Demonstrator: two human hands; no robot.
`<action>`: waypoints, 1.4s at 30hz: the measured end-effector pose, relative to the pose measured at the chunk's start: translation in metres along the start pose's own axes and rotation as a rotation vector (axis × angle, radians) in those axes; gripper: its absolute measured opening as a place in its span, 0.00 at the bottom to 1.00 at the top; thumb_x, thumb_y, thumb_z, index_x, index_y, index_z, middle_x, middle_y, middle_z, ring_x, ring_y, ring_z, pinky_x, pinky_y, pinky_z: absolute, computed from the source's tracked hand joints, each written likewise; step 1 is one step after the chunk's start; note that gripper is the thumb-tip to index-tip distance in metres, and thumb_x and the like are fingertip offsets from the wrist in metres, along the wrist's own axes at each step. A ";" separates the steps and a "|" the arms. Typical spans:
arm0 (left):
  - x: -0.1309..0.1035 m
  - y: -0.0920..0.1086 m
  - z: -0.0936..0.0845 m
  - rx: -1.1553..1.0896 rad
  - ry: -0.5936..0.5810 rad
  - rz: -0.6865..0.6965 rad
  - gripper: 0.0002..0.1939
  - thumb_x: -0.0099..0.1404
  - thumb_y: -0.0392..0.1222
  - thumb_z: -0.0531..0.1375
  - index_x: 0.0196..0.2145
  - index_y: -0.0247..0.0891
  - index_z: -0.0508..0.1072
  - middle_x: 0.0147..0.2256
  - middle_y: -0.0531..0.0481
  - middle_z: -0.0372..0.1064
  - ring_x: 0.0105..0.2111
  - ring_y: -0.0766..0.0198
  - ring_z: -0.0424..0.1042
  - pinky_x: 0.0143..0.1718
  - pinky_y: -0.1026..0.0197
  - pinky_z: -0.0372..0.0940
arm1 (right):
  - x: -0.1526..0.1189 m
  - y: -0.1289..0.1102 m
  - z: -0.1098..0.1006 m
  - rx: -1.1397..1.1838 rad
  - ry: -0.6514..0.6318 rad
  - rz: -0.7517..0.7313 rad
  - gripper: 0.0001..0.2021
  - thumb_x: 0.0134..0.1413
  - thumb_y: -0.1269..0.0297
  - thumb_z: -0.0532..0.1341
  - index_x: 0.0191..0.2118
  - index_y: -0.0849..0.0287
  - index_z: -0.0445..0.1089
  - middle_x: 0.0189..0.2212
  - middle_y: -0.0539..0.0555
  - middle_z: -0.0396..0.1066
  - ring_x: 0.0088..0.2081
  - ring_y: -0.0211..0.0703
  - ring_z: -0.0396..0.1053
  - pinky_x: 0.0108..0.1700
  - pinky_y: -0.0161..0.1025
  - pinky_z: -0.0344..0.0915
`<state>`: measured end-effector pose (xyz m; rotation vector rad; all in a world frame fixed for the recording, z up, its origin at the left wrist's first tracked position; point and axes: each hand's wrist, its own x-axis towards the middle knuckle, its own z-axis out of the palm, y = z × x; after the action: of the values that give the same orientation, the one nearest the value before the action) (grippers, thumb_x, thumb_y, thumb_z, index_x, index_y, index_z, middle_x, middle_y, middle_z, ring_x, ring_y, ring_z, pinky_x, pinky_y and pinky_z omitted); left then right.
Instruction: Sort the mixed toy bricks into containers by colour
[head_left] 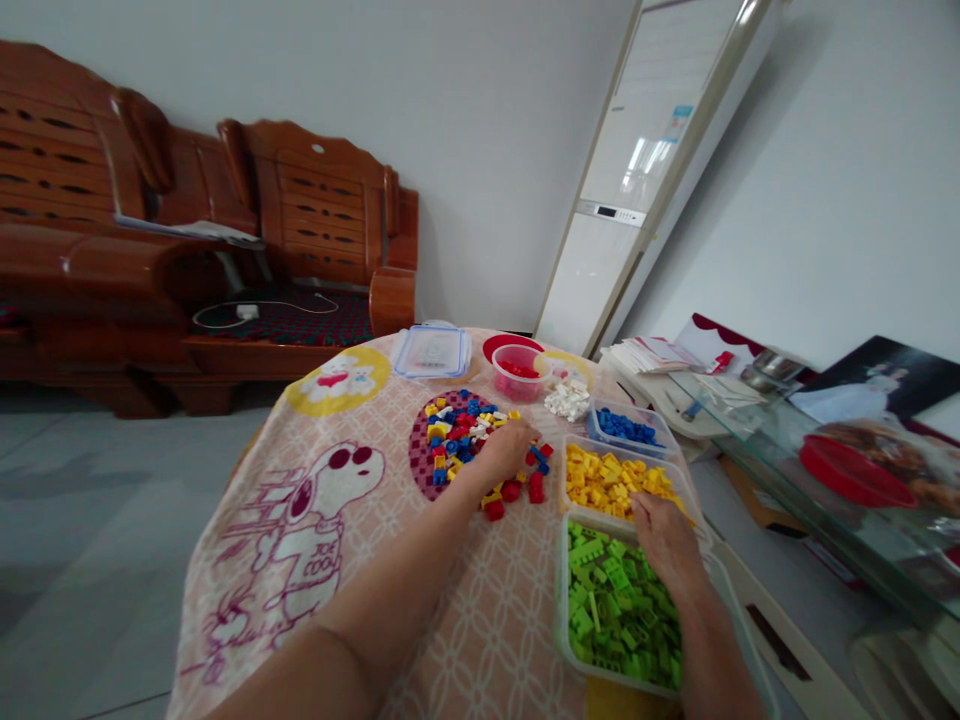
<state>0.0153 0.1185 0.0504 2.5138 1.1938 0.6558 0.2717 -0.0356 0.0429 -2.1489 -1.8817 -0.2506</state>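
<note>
My left hand (507,450) rests at the right side of a mixed pile of red, blue, yellow and white bricks (455,437); its fingers are bent down among the bricks, and what they hold, if anything, is hidden. My right hand (664,530) is over the near right edge of a clear box of yellow bricks (606,482), fingers bent together at the bricks, their tips too small to make out. Nearer me stands a box of green bricks (619,600), partly under my right forearm. Beyond the yellow box is a box of blue bricks (627,427).
White bricks (568,399) lie in a heap behind the boxes, beside a round tub of red bricks (517,371). A clear lid (433,352) lies at the table's far edge. A glass-topped cabinet (795,470) stands close on the right.
</note>
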 end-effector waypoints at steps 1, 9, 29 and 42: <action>0.000 0.003 0.005 0.057 -0.025 0.022 0.16 0.57 0.34 0.62 0.44 0.39 0.78 0.43 0.41 0.73 0.46 0.55 0.71 0.50 0.57 0.65 | 0.000 0.000 0.000 -0.001 0.003 0.001 0.20 0.64 0.65 0.46 0.42 0.64 0.75 0.39 0.60 0.76 0.42 0.48 0.71 0.47 0.40 0.61; -0.003 0.012 0.020 0.281 -0.042 -0.033 0.15 0.64 0.42 0.58 0.47 0.37 0.75 0.48 0.38 0.68 0.49 0.50 0.68 0.50 0.51 0.64 | 0.001 0.001 0.000 0.001 -0.010 0.019 0.20 0.64 0.66 0.46 0.44 0.66 0.75 0.41 0.61 0.77 0.44 0.49 0.71 0.49 0.41 0.62; 0.001 0.002 0.019 0.063 -0.044 -0.131 0.13 0.61 0.32 0.56 0.41 0.35 0.77 0.42 0.41 0.75 0.46 0.57 0.72 0.51 0.57 0.65 | 0.000 0.002 0.002 0.030 -0.003 0.001 0.20 0.64 0.65 0.46 0.43 0.66 0.75 0.40 0.62 0.76 0.44 0.50 0.71 0.49 0.42 0.62; 0.001 0.006 0.019 0.195 -0.122 -0.067 0.13 0.64 0.31 0.53 0.39 0.35 0.78 0.40 0.38 0.74 0.44 0.55 0.73 0.47 0.55 0.67 | 0.000 0.003 0.002 0.050 0.011 -0.016 0.20 0.64 0.64 0.46 0.40 0.63 0.75 0.37 0.61 0.76 0.41 0.48 0.71 0.46 0.41 0.62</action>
<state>0.0299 0.1143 0.0367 2.6137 1.3489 0.3797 0.2745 -0.0356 0.0410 -2.0969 -1.8797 -0.2153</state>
